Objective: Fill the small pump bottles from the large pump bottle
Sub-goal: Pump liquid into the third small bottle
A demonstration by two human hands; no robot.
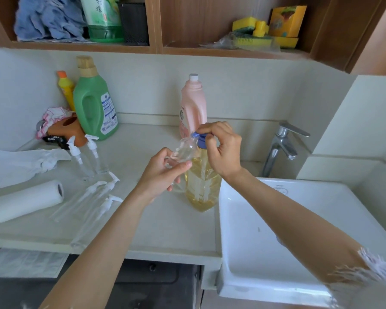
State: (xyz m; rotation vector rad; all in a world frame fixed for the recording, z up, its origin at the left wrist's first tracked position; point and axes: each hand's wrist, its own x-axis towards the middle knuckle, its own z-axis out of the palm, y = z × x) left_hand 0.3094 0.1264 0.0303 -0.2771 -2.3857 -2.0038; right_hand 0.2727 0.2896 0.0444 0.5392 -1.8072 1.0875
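Observation:
A large clear bottle of yellow liquid (pixel 202 186) with a blue pump head (pixel 200 139) stands on the counter beside the sink. My right hand (pixel 223 148) is on top of the blue pump, fingers curled over it. My left hand (pixel 163 172) grips a small clear bottle (pixel 184 151), tilted with its open mouth up against the pump's spout. Two small bottles with white pumps (pixel 86 157) stand upright to the left. Loose white pump tops with tubes (pixel 103 192) lie flat on the counter.
A white sink basin (pixel 276 241) and chrome tap (pixel 281 148) are at the right. A pink bottle (pixel 193 103) stands behind the large bottle. A green jug (pixel 94 103), cloths, a paper towel roll (pixel 27 200) and plastic bags occupy the left counter (pixel 165 230).

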